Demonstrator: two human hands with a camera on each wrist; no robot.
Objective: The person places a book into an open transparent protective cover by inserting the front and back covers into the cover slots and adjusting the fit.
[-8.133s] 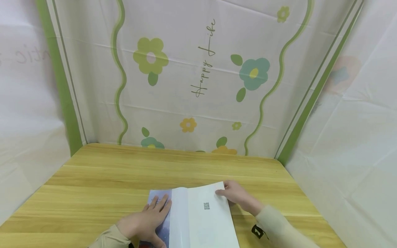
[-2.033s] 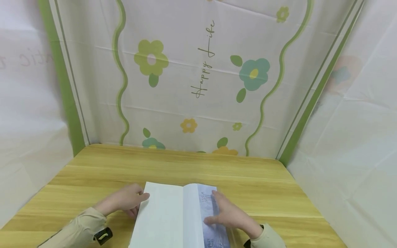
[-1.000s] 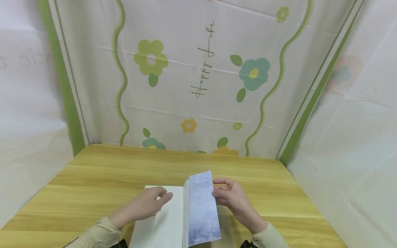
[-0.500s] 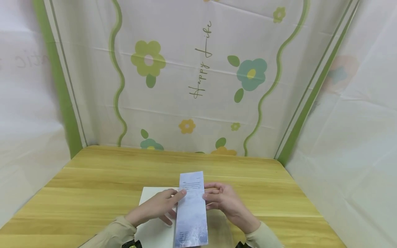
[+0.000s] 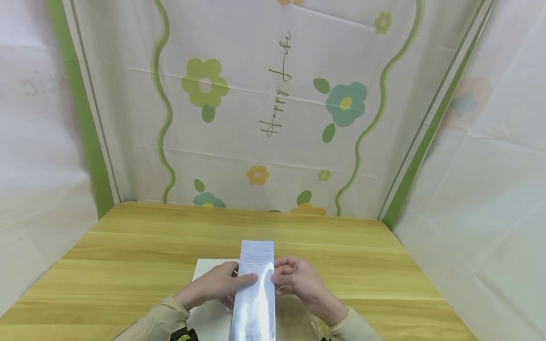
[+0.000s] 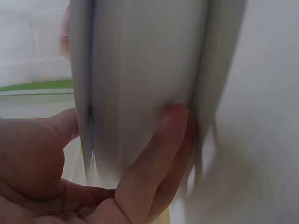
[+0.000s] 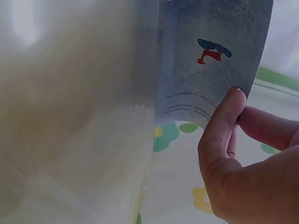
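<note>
Pinching the printed blue flap [image 5: 253, 308] of a book [image 5: 209, 323] at opposite edges, left hand [image 5: 216, 285] and right hand [image 5: 304, 289] hold it above the worktop [image 5: 345, 246], small print illegible, curtain [image 5: 239, 147] reading "Happy Life".

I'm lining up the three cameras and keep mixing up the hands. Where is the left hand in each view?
Head: bottom, left of centre; the left hand has its thumb on the printed flap.
Left wrist: lower left, fingers reaching toward the centre.
Right wrist: not in it; that is the right hand.
Shared landmark: the green-trimmed white cloth behind.
</note>
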